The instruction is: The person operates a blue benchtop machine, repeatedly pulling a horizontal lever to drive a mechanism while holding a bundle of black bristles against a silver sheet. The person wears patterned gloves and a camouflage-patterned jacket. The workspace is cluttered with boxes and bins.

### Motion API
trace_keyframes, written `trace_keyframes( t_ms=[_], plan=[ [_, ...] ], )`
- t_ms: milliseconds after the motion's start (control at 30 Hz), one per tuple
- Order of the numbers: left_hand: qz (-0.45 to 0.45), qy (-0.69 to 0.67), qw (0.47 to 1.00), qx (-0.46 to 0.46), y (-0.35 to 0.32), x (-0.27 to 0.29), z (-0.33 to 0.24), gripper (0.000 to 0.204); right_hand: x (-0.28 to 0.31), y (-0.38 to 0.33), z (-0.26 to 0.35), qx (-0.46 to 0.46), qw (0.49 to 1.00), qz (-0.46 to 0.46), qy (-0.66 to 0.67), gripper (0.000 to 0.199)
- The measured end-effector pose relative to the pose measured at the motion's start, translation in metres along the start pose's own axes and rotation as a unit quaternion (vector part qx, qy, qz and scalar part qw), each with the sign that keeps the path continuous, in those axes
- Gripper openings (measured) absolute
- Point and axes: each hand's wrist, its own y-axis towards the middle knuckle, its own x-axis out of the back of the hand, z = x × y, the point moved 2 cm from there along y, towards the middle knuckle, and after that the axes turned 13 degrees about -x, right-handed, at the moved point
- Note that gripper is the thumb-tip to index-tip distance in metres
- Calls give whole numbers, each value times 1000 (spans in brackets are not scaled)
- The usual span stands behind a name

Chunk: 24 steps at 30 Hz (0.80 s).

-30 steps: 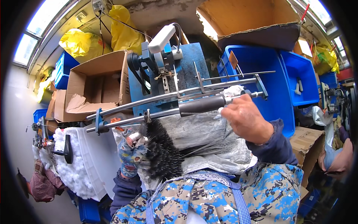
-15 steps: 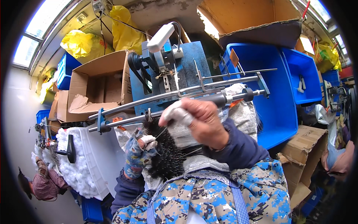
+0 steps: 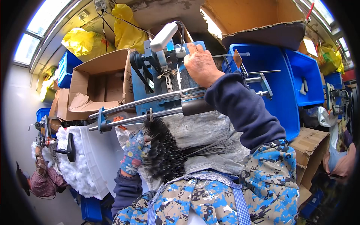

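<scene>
One bundle (image 3: 165,153) of spiky black bristles lies toward the left edge of a wrinkled grey sack (image 3: 213,129). The left hand (image 3: 135,150), in patterned cloth, is against its left side; the right hand (image 3: 202,64) is at the blue metal machine (image 3: 165,73). I cannot tell what either hand's fingers hold. Two smooth metal bars (image 3: 165,113) cross in front; two adjoining plastic bins (image 3: 270,93) stand right, white fluff (image 3: 78,168) left, near a pale wall (image 3: 22,112).

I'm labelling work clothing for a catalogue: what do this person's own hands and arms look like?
The left hand wears a blue, multicoloured patterned covering with a white flower shape near the wrist. The right hand shows no glove. Both forearms have dark navy sleeves; the right one meets pixelated camouflage fabric in blue, tan, black and white.
</scene>
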Motion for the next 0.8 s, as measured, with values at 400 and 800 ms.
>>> trace_keyframes(
  t_ms=[400, 800],
  plan=[
    [-44, -37, 997, -55, 11, 8, -8, 27, -29, 8, -1, -12, 997, 36, 65, 14],
    [-92, -68, 991, -68, 12, 9, -16, 21, -18, 5, 6, -5, 998, 38, 44, 10]
  ],
)
